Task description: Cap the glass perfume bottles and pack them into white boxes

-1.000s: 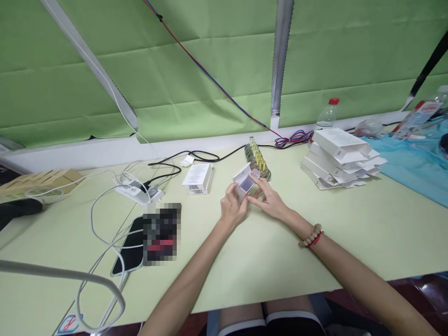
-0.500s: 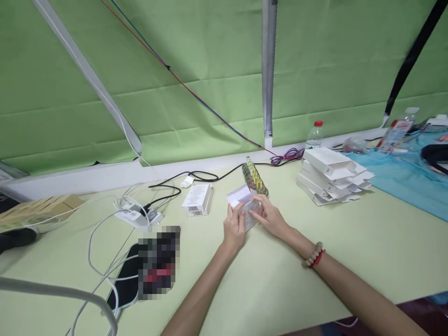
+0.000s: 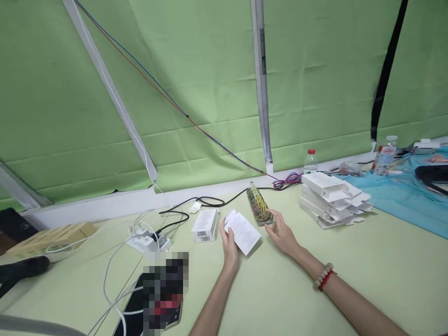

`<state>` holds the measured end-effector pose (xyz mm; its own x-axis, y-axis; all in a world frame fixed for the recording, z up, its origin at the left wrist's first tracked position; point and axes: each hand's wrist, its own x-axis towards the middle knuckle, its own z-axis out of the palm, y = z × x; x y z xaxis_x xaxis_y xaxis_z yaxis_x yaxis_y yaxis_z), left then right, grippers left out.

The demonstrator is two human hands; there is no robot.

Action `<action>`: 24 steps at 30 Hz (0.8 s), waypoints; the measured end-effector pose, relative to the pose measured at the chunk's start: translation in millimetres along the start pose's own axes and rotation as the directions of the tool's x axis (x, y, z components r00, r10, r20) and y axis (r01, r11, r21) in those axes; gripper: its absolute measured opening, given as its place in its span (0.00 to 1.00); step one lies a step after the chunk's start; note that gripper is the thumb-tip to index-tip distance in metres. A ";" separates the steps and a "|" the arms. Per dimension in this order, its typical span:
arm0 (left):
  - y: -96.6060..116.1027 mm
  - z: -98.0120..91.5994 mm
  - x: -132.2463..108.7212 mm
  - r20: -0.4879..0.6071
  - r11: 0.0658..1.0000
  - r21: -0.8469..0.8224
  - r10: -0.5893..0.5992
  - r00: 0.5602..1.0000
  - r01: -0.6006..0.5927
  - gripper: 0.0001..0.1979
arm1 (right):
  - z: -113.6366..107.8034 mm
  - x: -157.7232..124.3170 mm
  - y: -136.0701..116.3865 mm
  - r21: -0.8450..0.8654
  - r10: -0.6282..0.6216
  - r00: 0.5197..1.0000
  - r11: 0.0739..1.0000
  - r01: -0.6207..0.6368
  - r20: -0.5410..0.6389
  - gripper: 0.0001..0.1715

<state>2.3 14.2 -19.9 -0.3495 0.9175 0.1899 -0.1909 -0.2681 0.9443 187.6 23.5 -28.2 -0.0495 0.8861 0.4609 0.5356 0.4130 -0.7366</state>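
A small white carton with fine print [image 3: 242, 233] is gripped by my left hand [image 3: 229, 249], its thumb lying across the front and the fingers behind. The carton is tilted and just above the table. To its right, my right hand [image 3: 283, 235] holds nothing, with fingers spread. Its fingertips are beside the near end of a clear, narrow tray with camouflage-patterned contents [image 3: 257, 212]; whether they touch it I cannot tell. Along that tray runs a row of several small gold-coloured pieces [image 3: 259, 201], too small to name.
Left of my hands stands a white box with barcodes [image 3: 205, 226]. A pile of white cartons [image 3: 331, 200] rises at the right, before a red-capped bottle [image 3: 311, 162]. Cables run from a power strip [image 3: 149, 240] near a dark phone [image 3: 133, 303]. Brown boxes [image 3: 52, 238] lie far left.
My right hand has left the carton and moved right, towards the tray. The carton now shows its printed face, with the raised flap no longer seen. The camera view has shifted.
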 end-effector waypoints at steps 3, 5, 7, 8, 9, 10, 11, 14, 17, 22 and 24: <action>4.7 -0.3 4.3 0.010 0.900 -0.340 -0.286 0.958 0.272 0.25 | -1.0 2.6 8.8 -0.045 0.064 0.998 0.997 -0.063 0.024 0.32; 7.1 -0.4 4.0 0.148 0.759 -0.473 -0.432 0.890 0.447 0.19 | -0.5 3.8 14.4 -0.050 0.078 0.996 0.996 -0.076 0.040 0.34; 8.1 -1.4 2.0 0.326 0.606 -0.561 -0.465 0.823 0.564 0.13 | 0.7 4.6 19.0 -0.049 0.076 0.996 0.996 -0.074 0.040 0.34; 8.2 -2.3 0.8 0.406 0.538 -0.586 -0.452 0.794 0.606 0.13 | 1.3 5.0 20.6 -0.047 0.078 0.996 0.996 -0.076 0.031 0.35; 8.1 -3.5 -0.3 0.468 0.486 -0.599 -0.433 0.771 0.636 0.14 | 1.8 5.3 21.8 -0.042 0.084 0.996 0.996 -0.084 0.018 0.35; 8.0 -4.8 -1.3 0.511 0.454 -0.601 -0.415 0.753 0.658 0.15 | 2.2 5.5 22.4 -0.035 0.092 0.996 0.995 -0.092 0.005 0.35; 8.0 -6.2 -2.0 0.540 0.438 -0.592 -0.407 0.737 0.676 0.16 | 2.3 5.6 22.5 -0.029 0.101 0.995 0.994 -0.102 -0.006 0.35; 8.2 -10.2 -2.0 0.576 0.445 -0.573 -0.379 0.725 0.688 0.16 | 1.8 4.8 19.7 -0.028 0.111 0.994 0.993 -0.111 -0.013 0.34; 7.5 -13.7 0.4 0.588 0.451 -0.568 -0.363 0.723 0.688 0.16 | 1.0 3.4 15.6 -0.036 0.091 0.996 0.995 -0.091 -0.002 0.33; 2.2 -16.7 3.3 0.598 0.493 -0.487 -0.414 0.687 0.721 0.14 | -0.7 2.6 13.6 -0.048 0.114 0.993 0.992 -0.116 -0.044 0.34; 0.1 -16.6 3.2 0.597 0.508 -0.464 -0.427 0.679 0.726 0.13 | -1.5 2.6 13.7 -0.059 0.110 0.994 0.992 -0.112 -0.026 0.34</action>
<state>-14.2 12.2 -23.7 0.3917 0.9130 -0.1136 -0.7759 0.3942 0.4926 196.0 31.1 -36.3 0.0320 0.9203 0.3898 0.5865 0.2985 -0.7529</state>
